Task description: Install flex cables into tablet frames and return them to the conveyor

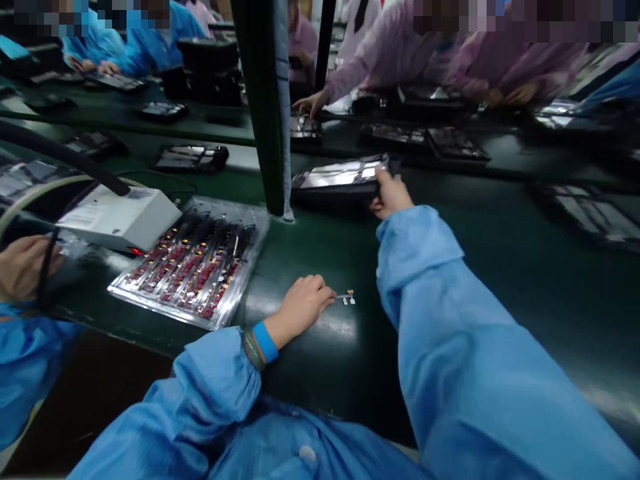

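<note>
My right hand reaches out and grips the right end of a black tray-like holder, which carries a flat device with a shiny silver face. The holder's left end lies just behind the foot of the dark post. Nearer to me, my left hand is closed, fingertips pinching a small thin flex cable with white and yellowish tabs. That cable sticks out to the right, low over the green bench. To the left of this hand is a clear plastic tray with rows of small dark-red and black parts.
A dark post rises from the green bench. Left stands a white box with a red light, beside a co-worker's hand. More devices, such as one at right, lie about; people in blue and pink work across.
</note>
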The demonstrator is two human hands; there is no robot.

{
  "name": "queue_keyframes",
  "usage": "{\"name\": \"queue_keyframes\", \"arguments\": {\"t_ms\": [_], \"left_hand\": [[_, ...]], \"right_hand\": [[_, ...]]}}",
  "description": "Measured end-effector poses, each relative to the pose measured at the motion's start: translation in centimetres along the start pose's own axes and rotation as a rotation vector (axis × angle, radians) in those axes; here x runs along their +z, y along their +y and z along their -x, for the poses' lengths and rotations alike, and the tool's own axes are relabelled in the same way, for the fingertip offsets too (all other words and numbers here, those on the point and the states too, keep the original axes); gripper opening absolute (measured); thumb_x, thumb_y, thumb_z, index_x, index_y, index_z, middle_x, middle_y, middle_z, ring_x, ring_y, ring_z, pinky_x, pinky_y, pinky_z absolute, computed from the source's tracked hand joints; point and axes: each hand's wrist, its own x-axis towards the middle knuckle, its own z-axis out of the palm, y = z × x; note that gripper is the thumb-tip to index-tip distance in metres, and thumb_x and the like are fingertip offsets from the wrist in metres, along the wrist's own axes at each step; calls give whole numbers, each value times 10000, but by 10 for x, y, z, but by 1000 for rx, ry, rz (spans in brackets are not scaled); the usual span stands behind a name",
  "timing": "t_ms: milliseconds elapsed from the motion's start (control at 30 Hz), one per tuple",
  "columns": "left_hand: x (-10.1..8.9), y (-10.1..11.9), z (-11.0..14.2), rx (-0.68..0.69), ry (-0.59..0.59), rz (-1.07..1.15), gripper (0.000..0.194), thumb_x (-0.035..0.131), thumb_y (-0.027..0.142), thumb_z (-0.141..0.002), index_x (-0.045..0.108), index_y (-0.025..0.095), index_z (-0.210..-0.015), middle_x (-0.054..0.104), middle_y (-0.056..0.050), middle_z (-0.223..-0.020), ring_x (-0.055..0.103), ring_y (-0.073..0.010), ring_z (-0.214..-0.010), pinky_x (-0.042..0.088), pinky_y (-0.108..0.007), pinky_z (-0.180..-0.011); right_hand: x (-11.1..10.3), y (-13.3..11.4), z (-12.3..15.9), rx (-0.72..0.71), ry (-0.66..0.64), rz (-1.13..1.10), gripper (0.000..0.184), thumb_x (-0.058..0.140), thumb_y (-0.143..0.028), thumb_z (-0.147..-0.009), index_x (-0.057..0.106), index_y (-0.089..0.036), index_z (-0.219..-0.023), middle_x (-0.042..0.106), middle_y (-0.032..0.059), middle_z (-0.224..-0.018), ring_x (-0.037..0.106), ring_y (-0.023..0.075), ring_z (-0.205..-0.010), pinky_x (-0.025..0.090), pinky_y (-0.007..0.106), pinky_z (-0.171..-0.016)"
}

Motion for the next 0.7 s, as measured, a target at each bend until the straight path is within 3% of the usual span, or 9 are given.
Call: {"name": "queue_keyframes", "arguments": {"t_ms": [100,233,367,500,567,700], "left_hand": [[0,0,0,20,13,-23,237,477,309,-970,680,215,-1047,617,-49,-950,549,-197,-866,406,-323,-717],[0,0,0,27,23,-16,240,465,281,-973,686,188,-974,624,-60,-920,558,-209,-847,421,-334,-702],[0,-3,2,18,50,74,191,504,254,-951,649,176,-1048,628,-69,-966,574,-220,-907,461,-346,-774],[1,-9,5,-75,195,358,212,495,166,-923,596,157,-1109,635,-77,-998,598,-205,-945,486,-338,-846],[-1,-11,6,-119,246,415,212,451,150,-930,594,151,-1086,628,-84,-991,606,-192,-918,495,-325,-824],[-11,-7,12,-130,450,538,203,456,207,-932,614,144,-1041,606,-75,-919,585,-167,-810,484,-304,-769]], "right_hand": [[29,1,-15,-46,-33,224,270,523,-423,-902,564,-173,-809,466,-44,-524,473,133,-455,373,250,-436],[33,-11,-5,-155,-152,518,249,526,-389,-892,618,-162,-852,541,-7,-589,528,155,-567,420,280,-585],[5,-15,49,-221,-431,808,188,669,-324,-788,649,-160,-698,556,-7,-578,485,123,-561,350,260,-601],[-30,14,128,-222,-656,973,192,810,-287,-631,644,-193,-653,555,-19,-590,474,127,-556,309,255,-574],[-44,37,160,-216,-675,1006,246,837,-263,-578,651,-208,-730,582,-9,-691,506,139,-580,328,252,-573],[-59,75,192,-258,-586,1002,163,716,-329,-735,600,-220,-765,595,13,-791,568,173,-687,382,266,-635]]}}
